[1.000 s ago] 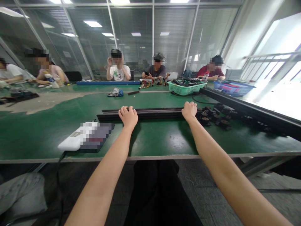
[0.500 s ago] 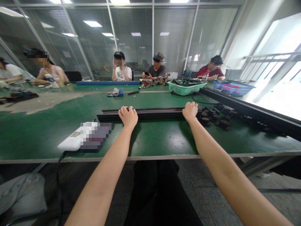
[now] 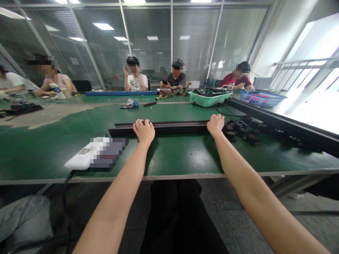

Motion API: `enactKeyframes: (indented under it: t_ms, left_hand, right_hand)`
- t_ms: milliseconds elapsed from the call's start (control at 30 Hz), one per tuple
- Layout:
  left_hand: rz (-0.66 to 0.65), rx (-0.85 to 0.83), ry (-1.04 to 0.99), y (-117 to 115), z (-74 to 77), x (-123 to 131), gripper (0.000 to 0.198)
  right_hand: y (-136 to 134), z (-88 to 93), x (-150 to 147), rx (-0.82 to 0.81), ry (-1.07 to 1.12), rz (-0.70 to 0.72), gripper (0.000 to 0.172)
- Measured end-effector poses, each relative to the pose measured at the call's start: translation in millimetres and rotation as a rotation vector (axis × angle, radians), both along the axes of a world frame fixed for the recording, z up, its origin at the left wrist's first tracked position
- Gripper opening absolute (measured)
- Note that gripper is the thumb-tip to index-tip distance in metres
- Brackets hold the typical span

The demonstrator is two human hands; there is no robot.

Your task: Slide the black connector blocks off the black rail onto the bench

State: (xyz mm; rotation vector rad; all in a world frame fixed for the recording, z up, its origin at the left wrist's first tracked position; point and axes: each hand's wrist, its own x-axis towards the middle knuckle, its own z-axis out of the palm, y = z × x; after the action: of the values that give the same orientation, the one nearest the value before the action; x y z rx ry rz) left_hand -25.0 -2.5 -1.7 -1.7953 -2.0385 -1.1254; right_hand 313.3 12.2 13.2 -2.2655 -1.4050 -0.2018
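A long black metal rail (image 3: 174, 127), likely an aluminium extrusion, lies across the green workbench (image 3: 169, 155) in front of me. My left hand (image 3: 144, 131) sits over its middle, with the fingers curled across the top. My right hand (image 3: 215, 125) grips the rail near its right end, and the fingers hide part of it. A heap of black metal brackets (image 3: 239, 129) lies just right of my right hand.
A second black rail (image 3: 280, 125) runs along the bench's right side. Left of my hands lies a white device (image 3: 79, 160), partly blurred. Farther off stand a green basket of cables (image 3: 210, 99) and a blue basket (image 3: 262, 99). Several people sit working beyond them.
Both hands stay on the rail, and the rail has not visibly moved. The view has shifted only slightly, and the person at the far side has moved a raised hand a little.
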Motion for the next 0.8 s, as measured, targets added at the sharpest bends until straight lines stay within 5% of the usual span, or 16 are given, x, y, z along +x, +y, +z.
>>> enactKeyframes:
  t_ms: [800]
  left_hand:
    - [0.003,-0.005,0.0,-2,0.9,0,0.035]
  right_hand:
    - [1,-4.1,13,0.086,0.078,-0.054,0.04]
